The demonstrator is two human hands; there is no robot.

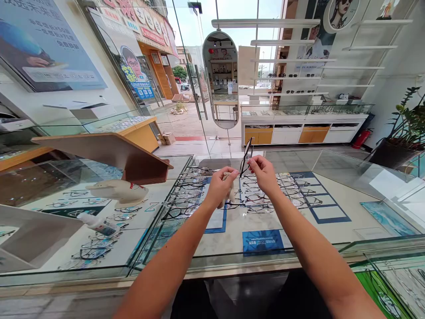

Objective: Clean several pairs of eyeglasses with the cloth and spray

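A dark-framed pair of eyeglasses (246,156) is held up on edge above the display counter, pinched in my right hand (264,173). Just left of it, my left hand (222,182) is closed on what looks like a beige cloth (229,191), which hangs below the fingers. The fingertips of both hands are close together. Beneath them, rows of eyeglasses (257,199) lie in the glass-topped counter (212,252), some on blue-bordered trays (332,213). My forearms hide part of these rows.
A blue card (263,242) lies near the counter's front edge. On the left stand a brown wooden stand (99,148), a white bottle (101,226) and a grey-white box (33,241). An oval mirror (220,79) and a potted plant (385,148) are farther back.
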